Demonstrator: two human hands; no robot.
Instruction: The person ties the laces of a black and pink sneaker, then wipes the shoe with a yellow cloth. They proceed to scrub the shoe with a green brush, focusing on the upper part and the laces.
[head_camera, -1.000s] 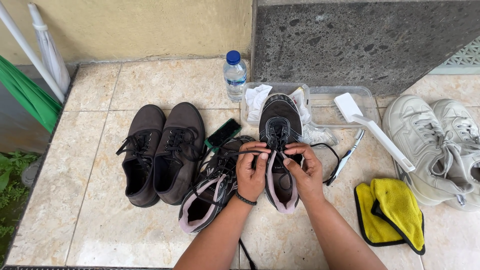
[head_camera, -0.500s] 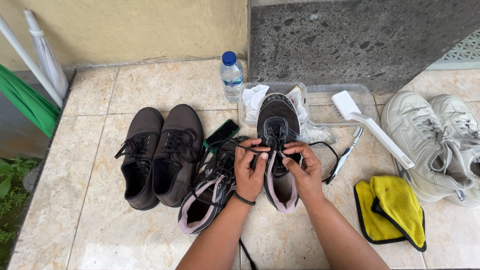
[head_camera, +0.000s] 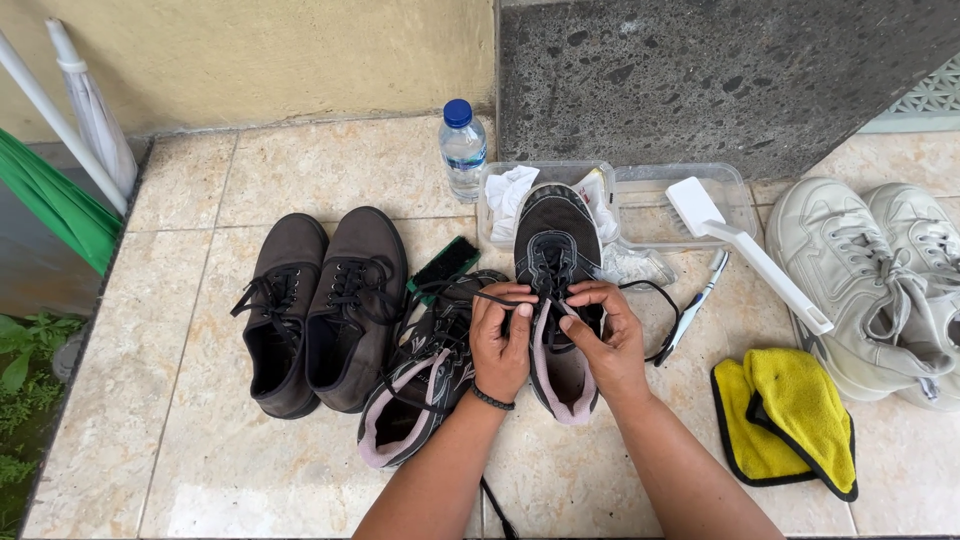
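Note:
A black running shoe (head_camera: 553, 240) with a pink lining points away from me on the tiled floor. My left hand (head_camera: 500, 340) pinches its black lace (head_camera: 495, 297) near the top eyelets. My right hand (head_camera: 605, 335) pinches the other end of the lace at the shoe's tongue, and a loop of lace (head_camera: 665, 320) trails off to the right. The matching shoe (head_camera: 420, 375) lies tilted beside my left hand, its laces loose.
A pair of brown shoes (head_camera: 320, 305) stands at the left, a white pair (head_camera: 880, 280) at the right. Behind are a water bottle (head_camera: 463, 150), clear trays (head_camera: 690, 200) with a rag, a white brush (head_camera: 745, 250), a toothbrush (head_camera: 695, 305), a green-black brush (head_camera: 445, 268) and a yellow cloth (head_camera: 790, 420).
My fingers have shifted slightly on the lace at the shoe's tongue. The view has drifted a little; the shoes have not moved.

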